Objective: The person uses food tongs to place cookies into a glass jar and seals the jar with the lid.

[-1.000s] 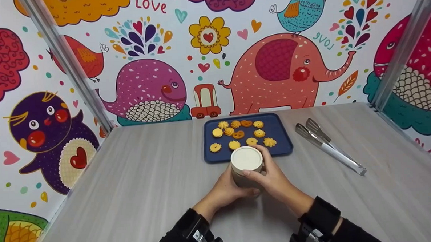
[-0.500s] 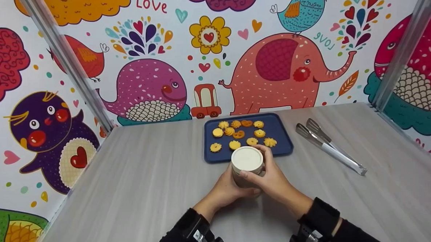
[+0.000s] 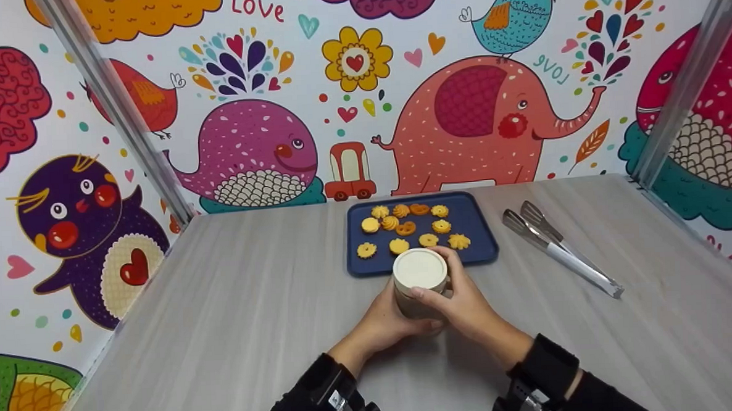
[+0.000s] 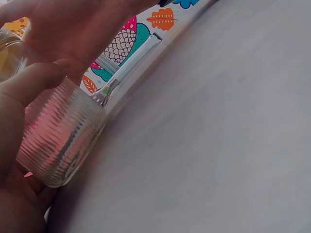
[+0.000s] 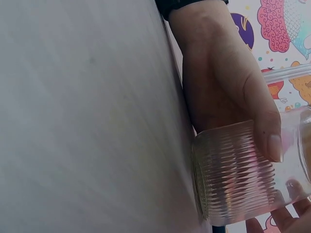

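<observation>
A clear ribbed jar (image 5: pixel 233 170) with a round cream lid (image 3: pixel 419 269) stands upright on the table in front of the tray. My left hand (image 3: pixel 380 319) wraps round the jar's body, its thumb lying across the near side. Higher up, my right hand (image 3: pixel 469 306) grips the lid's rim, with the thumb on the near edge and the fingers round the far right side. The left wrist view shows the ribbed wall and the left thumb (image 4: pixel 36 80) close up. Nothing can be made out inside the jar.
Behind the jar lies a dark blue tray (image 3: pixel 483 243) with several cookies and pretzels on it. Metal tongs (image 3: pixel 559 249) rest on the table (image 3: pixel 241 310) to the right. Printed cartoon walls (image 3: pixel 362 107) border the table at the back and sides.
My right thumb shifts slightly along the lid's near edge, left and then back right. The jar, my left hand, the tray and the tongs stay in place.
</observation>
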`<state>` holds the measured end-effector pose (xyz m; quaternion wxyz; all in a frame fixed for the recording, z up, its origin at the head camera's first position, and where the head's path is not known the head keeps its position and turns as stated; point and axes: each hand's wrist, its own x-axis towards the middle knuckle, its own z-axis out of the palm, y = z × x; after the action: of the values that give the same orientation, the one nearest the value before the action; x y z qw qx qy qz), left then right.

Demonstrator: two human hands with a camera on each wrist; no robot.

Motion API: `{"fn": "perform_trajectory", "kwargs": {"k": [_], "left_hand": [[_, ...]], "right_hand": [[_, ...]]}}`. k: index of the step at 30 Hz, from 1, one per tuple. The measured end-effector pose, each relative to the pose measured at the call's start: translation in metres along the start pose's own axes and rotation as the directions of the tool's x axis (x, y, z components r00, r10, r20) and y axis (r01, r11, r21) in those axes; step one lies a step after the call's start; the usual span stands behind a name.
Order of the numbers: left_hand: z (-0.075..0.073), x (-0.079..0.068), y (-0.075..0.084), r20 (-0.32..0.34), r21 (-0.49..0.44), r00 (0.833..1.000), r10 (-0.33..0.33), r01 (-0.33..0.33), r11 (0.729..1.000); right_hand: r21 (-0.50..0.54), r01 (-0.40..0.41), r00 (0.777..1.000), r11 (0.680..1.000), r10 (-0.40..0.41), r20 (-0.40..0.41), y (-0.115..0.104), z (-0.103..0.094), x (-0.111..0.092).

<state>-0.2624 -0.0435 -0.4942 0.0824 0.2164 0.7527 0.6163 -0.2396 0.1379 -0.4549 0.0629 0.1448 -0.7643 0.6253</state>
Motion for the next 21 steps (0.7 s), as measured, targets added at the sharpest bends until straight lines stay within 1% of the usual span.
{"fn": "perform_trajectory", "kwargs": {"k": [7,13,21], "left_hand": [[-0.0006,0.0,0.0,-0.001,0.002,1.0,-0.017,0.017,1.0],[-0.0006,0.0008,0.0012,-0.001,-0.008,1.0,-0.031,0.031,0.999],[-0.0004,0.0016,0.0015,0.002,0.006,1.0,-0.018,0.018,1.0]], "right_hand": [[0.016,-0.012,1.0,1.0,0.012,0.014,-0.0023,-0.0016,-0.0004],[0.006,-0.032,0.999,0.999,0.032,0.015,-0.0027,-0.0017,0.0001],[-0.006,0.0,1.0,1.0,0.001,0.027,-0.0007,-0.0017,-0.0004]]}}
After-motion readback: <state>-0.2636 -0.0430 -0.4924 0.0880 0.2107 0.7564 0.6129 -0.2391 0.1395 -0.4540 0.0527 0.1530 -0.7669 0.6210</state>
